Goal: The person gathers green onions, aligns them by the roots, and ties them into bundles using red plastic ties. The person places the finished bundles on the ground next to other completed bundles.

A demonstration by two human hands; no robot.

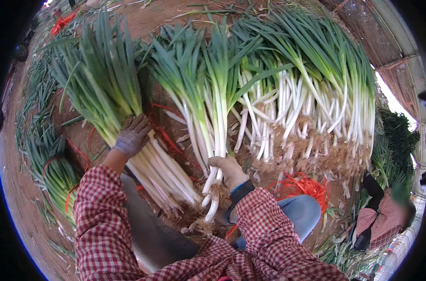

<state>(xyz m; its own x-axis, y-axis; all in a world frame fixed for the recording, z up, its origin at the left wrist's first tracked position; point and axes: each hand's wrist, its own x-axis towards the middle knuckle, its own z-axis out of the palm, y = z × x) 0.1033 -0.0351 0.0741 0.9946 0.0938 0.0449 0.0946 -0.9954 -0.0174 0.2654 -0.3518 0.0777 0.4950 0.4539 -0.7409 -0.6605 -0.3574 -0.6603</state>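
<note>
My left hand [133, 135], in a greyish work glove, lies flat across a thick sheaf of Welsh onions [156, 168], fingers stretched over the stalks where green meets white. The sheaf slants, leaves up and left, roots towards my legs. In a pale glove, my right hand [230, 172] grips a few Welsh onion stalks [218, 130] low on their white shanks. Their bearded roots [206, 224] hang below that hand, and their green leaves point away from me. Loose onions [190, 119] lie just left of the gripped stalks.
A wide row of untied onions [314, 102] with soil-covered roots lies to the right. Red plastic twine [300, 191] is heaped by my right knee; more red strands [167, 138] run beside the sheaf. A tied bundle [58, 175] lies left. Another person [381, 217] is at far right.
</note>
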